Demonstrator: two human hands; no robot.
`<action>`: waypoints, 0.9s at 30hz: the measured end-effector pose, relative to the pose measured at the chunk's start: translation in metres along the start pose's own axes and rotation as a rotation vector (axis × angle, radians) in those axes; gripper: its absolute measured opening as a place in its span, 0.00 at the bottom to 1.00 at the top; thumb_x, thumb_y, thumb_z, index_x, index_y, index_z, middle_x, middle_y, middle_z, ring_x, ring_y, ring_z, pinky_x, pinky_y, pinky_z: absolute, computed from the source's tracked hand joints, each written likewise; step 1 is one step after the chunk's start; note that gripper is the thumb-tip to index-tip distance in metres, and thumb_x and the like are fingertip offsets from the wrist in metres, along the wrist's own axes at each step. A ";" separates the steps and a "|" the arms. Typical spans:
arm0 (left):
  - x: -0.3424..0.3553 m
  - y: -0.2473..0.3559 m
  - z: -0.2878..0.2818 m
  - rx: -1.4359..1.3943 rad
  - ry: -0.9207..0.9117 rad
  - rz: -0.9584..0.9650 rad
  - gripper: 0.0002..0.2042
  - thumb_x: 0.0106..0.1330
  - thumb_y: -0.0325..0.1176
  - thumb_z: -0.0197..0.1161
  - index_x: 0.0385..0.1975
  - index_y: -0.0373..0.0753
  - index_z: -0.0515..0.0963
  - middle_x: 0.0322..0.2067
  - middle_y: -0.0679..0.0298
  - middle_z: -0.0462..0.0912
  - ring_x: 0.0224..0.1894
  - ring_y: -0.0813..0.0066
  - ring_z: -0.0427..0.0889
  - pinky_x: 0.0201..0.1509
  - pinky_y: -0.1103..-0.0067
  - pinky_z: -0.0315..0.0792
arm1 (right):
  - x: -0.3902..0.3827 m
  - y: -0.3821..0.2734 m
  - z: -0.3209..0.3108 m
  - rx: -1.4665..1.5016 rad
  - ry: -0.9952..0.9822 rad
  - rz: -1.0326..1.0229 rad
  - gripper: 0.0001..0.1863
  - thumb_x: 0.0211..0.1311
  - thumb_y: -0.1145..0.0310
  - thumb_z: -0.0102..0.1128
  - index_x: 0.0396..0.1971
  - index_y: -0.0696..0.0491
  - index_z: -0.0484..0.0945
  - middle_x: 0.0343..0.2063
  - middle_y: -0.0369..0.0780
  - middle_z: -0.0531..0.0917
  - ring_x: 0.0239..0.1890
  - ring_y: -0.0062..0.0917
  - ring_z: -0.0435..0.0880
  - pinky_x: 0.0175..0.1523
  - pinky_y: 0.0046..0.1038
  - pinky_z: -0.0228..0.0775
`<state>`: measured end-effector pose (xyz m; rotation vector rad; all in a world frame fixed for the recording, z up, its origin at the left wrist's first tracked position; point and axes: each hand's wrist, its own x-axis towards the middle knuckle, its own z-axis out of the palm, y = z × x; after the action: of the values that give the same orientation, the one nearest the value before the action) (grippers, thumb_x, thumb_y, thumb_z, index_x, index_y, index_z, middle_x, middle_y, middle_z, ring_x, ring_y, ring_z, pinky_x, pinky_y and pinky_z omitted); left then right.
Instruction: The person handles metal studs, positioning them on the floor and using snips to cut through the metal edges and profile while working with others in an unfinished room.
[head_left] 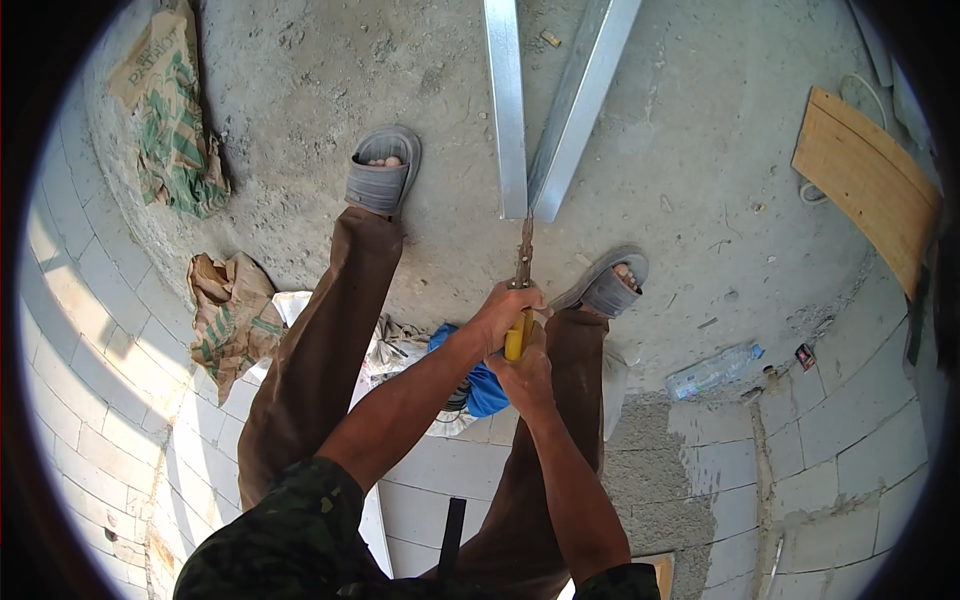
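Observation:
Both my hands are closed on a pair of tin snips (523,265) with yellow handles and dark, worn jaws. My left hand (508,312) wraps the tool just below the jaws. My right hand (526,368) grips the yellow handles closer to me. The tip of the jaws meets the near ends of two galvanised metal profiles, the left one (508,110) almost straight ahead and the right one (582,115) slanting away. The two profiles meet in a narrow V at the tool. Whether the blades bite into the metal is too small to tell.
My sandalled feet stand on rough concrete either side of the tool. Torn paper sacks (180,130) lie left, and a blue cloth or bag (487,392) sits behind the hands. To the right are a plastic bottle (714,371) and a curved wooden board (868,180).

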<state>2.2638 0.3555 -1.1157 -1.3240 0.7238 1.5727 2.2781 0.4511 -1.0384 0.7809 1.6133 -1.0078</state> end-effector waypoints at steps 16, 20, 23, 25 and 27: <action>-0.043 0.056 0.029 -0.539 -0.183 -0.189 0.24 0.53 0.47 0.68 0.39 0.35 0.69 0.37 0.50 0.79 0.40 0.58 0.80 0.46 0.62 0.76 | 0.001 -0.141 -0.045 0.023 -0.180 0.573 0.32 0.37 0.72 0.62 0.49 0.64 0.68 0.34 0.44 0.74 0.37 0.29 0.74 0.40 0.33 0.65; -0.037 0.066 0.021 -0.492 -0.192 -0.290 0.20 0.52 0.43 0.66 0.36 0.34 0.71 0.36 0.50 0.79 0.41 0.59 0.80 0.44 0.65 0.76 | 0.016 -0.103 -0.023 -0.150 -0.055 0.509 0.32 0.36 0.74 0.62 0.49 0.64 0.69 0.35 0.44 0.75 0.36 0.33 0.75 0.42 0.31 0.67; -0.025 0.058 0.020 -0.485 -0.225 -0.340 0.14 0.50 0.38 0.63 0.30 0.34 0.72 0.32 0.51 0.79 0.36 0.60 0.80 0.40 0.67 0.76 | 0.013 -0.101 -0.020 -0.272 -0.012 0.440 0.32 0.37 0.75 0.62 0.50 0.65 0.68 0.38 0.49 0.77 0.40 0.37 0.79 0.45 0.31 0.70; -0.018 0.053 0.020 -0.548 -0.160 -0.320 0.10 0.48 0.35 0.61 0.24 0.35 0.73 0.26 0.54 0.78 0.29 0.60 0.78 0.37 0.68 0.76 | 0.010 -0.104 -0.019 -0.370 -0.008 0.383 0.33 0.38 0.74 0.62 0.51 0.65 0.68 0.39 0.52 0.79 0.42 0.39 0.80 0.47 0.32 0.71; -0.014 0.044 0.018 -0.543 -0.158 -0.290 0.09 0.48 0.34 0.60 0.24 0.36 0.72 0.24 0.56 0.76 0.26 0.61 0.76 0.37 0.66 0.76 | 0.005 -0.111 -0.020 -0.425 -0.007 0.265 0.37 0.44 0.70 0.61 0.54 0.75 0.60 0.47 0.64 0.74 0.54 0.52 0.75 0.57 0.40 0.69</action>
<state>2.2158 0.3501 -1.1036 -1.5803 -0.0093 1.6675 2.1716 0.4211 -1.0156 0.6729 1.5937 -0.4557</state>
